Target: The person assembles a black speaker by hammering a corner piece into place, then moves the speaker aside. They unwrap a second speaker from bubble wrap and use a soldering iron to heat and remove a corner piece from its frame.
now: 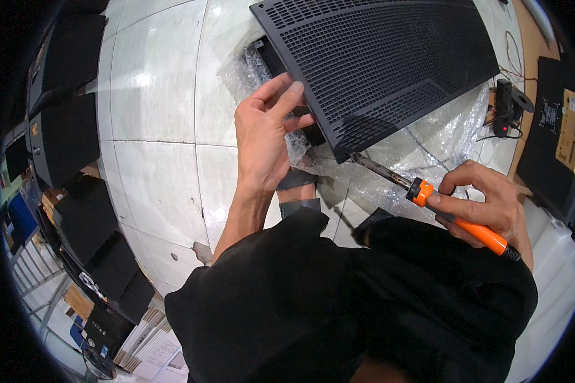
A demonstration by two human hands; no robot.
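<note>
A black perforated grille panel (pixel 383 64) lies tilted before me, with its near corner pointing toward my legs. My left hand (pixel 265 131) grips its left edge, thumb on top and fingers reaching underneath. In my right hand (pixel 492 201) is a soldering iron (pixel 476 233) with an orange handle and a dark metal shaft. The iron's tip meets or nearly meets the panel's near corner; exact contact is hard to tell. Below the panel, a black part (pixel 269 57) shows at the left, and clear bubble wrap (pixel 421 143) spreads around it.
White tiles (pixel 156 96) cover the floor. Black speaker-like boxes (pixel 70 60) line the left side, with a stack of folded cartons (pixel 148 348) below them. At right stand a black power strip (pixel 506 105) with a red light, thin wires, and a cardboard piece (pixel 572 134).
</note>
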